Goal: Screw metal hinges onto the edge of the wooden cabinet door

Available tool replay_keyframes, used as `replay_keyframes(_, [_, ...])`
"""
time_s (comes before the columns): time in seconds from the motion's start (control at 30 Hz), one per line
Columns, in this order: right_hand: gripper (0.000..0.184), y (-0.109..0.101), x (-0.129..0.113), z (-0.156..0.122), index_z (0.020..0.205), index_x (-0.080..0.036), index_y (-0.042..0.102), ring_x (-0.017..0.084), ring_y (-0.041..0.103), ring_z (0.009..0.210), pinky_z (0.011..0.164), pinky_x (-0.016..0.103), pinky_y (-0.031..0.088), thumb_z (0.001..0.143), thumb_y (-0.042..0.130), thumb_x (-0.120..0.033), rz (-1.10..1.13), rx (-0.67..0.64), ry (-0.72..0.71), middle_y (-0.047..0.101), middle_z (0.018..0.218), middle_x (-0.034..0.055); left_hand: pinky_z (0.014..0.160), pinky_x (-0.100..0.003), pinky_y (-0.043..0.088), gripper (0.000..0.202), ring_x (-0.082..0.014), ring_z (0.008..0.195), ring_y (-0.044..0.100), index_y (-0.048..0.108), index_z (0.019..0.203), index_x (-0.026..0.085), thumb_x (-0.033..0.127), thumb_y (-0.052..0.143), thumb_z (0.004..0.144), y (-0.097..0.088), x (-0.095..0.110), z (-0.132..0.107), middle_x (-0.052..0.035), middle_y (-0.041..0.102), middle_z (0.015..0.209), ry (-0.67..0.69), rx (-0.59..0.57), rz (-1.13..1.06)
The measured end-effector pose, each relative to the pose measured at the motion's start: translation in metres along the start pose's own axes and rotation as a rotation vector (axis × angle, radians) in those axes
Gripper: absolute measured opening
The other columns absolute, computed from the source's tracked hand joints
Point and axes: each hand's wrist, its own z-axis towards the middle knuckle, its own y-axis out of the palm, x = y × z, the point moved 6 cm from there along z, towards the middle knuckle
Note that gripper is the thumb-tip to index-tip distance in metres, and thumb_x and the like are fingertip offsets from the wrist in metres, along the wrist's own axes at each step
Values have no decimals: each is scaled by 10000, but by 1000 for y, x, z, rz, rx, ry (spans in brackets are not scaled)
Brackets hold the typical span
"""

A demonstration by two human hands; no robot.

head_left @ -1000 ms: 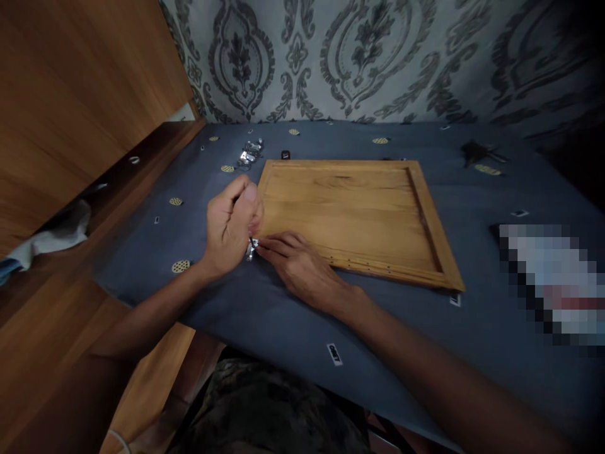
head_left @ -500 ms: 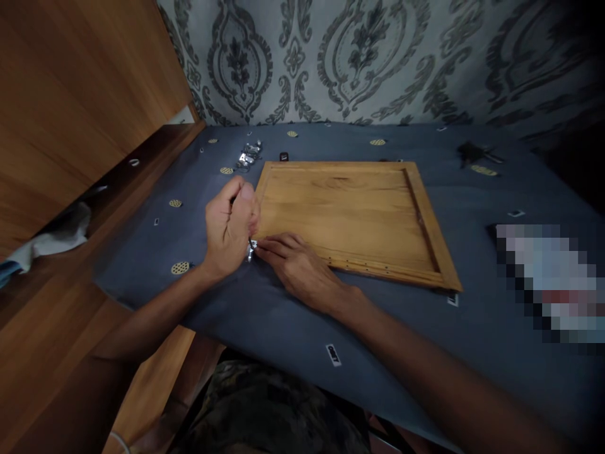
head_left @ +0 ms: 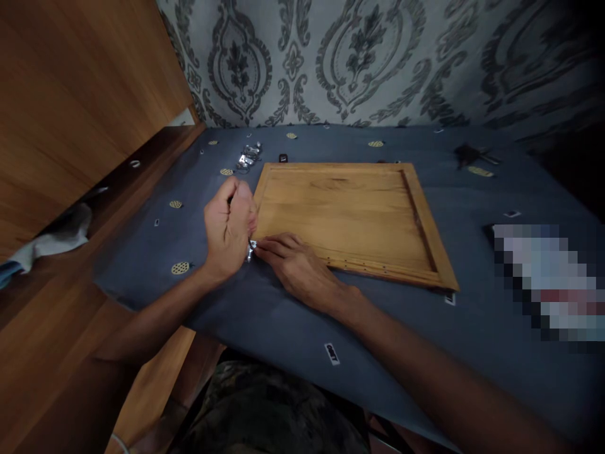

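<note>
A wooden panel (head_left: 350, 214) with a raised frame lies flat on a blue-grey cloth (head_left: 265, 315). At its near left corner sits a small shiny metal fitting (head_left: 250, 250). My left hand (head_left: 229, 230) is closed in a fist just above it, around a thin dark tool whose end shows at the top of the fist. My right hand (head_left: 295, 268) rests on the cloth, fingers together, with the fingertips holding the fitting against the panel's corner. A row of small holes runs along the panel's near edge.
A pile of shiny metal fittings (head_left: 248, 156) lies past the panel's far left corner. A dark object (head_left: 466, 153) is at the far right, a blurred-out item (head_left: 548, 277) at the right. Wooden furniture (head_left: 70, 94) with a crumpled cloth (head_left: 51, 236) stands left; patterned wall behind.
Both hands stay at the panel's near left corner on the fitting. Only the view has shifted slightly.
</note>
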Motion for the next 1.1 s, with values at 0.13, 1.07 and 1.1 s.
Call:
replay_keyframes(0.13, [357,0,-1,0,1296,-107,650,277,579,1204,1045,471,475,964,521,-87,-7,12,-15,695,1275,139,371,-188,250,502,-66,433,240,319,664,213,512,609,944,0,0,0,75,251,545,9,2,5])
replay_keyframes(1.07, [348,-2,-2,0,1298,-128,645,267,596,1161,1012,468,496,994,479,-99,7,40,-31,702,1259,131,383,-208,193,530,-59,410,223,351,611,203,471,732,864,-11,10,13,78,264,508,-63,-8,-164])
replay_keyframes(1.1, [347,-2,-1,0,1298,-136,646,265,598,1163,1013,469,497,995,481,-102,7,41,-29,704,1257,126,383,-209,199,532,-58,410,225,353,612,203,476,735,861,-12,10,14,77,267,508,-56,-5,-164])
